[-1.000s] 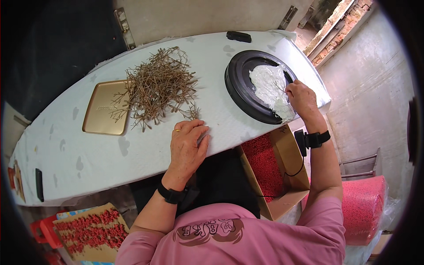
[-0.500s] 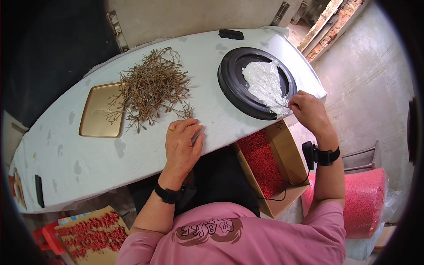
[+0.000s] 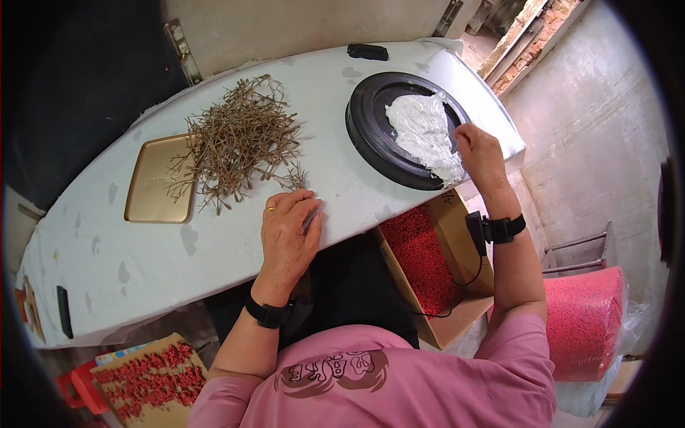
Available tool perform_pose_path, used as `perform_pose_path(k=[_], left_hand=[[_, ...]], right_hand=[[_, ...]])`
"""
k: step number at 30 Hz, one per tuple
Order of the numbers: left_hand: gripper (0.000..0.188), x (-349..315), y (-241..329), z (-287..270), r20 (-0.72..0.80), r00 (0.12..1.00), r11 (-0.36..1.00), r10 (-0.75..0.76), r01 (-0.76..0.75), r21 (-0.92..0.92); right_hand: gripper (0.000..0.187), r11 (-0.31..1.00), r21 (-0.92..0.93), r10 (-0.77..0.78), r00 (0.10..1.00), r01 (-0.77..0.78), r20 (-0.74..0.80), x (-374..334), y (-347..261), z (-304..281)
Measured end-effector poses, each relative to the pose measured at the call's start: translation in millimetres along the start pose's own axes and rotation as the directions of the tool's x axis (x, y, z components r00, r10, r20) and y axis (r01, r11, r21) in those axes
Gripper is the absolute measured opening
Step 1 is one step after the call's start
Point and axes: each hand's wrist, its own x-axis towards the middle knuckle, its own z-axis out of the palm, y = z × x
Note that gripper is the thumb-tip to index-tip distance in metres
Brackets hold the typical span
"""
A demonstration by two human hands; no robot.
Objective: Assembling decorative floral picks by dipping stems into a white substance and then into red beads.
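My left hand (image 3: 289, 225) rests on the table's near edge, its fingers loosely bent and the thumb apart. No object shows in it. Just beyond its fingertips lies a loose heap of brown branched twigs (image 3: 242, 139). My right hand (image 3: 479, 153) is closed in a pinch at the right rim of a round black lid-like dish (image 3: 367, 146). Something small and thin seems to be between its fingertips; its kind cannot be made out. White paste (image 3: 417, 128) is spread over the dish, right beside those fingers.
A gold tray (image 3: 158, 182) lies partly under the twigs. Below the table edge stands a cardboard box (image 3: 464, 246) of small red berries (image 3: 421, 257). Red-berried sprigs (image 3: 153, 378) lie on cardboard at lower left. A wrapped red bundle (image 3: 585, 324) is at right.
My right hand has moved slightly up and left along the dish's rim, by the paste. My left hand stays at the table edge. The whole view has shifted a little.
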Motion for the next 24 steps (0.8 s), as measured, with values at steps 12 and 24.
perform_pose_path(k=[12, 24], left_hand=[[0.021, 0.3, 0.0, -0.4, -0.006, 1.0, 1.0, -0.001, 0.001, 0.0], [0.021, 0.4, 1.5, -1.7, -0.012, 1.0, 1.0, 0.001, -0.001, 0.004]], right_hand=[[0.017, 0.933, -0.337, 0.009, 0.929, 0.125, 0.369, -3.7, -8.1, -22.9], [0.015, 0.954, -0.293, 0.072, 0.898, 0.066, 0.434, -13.5, 9.1, -51.3]])
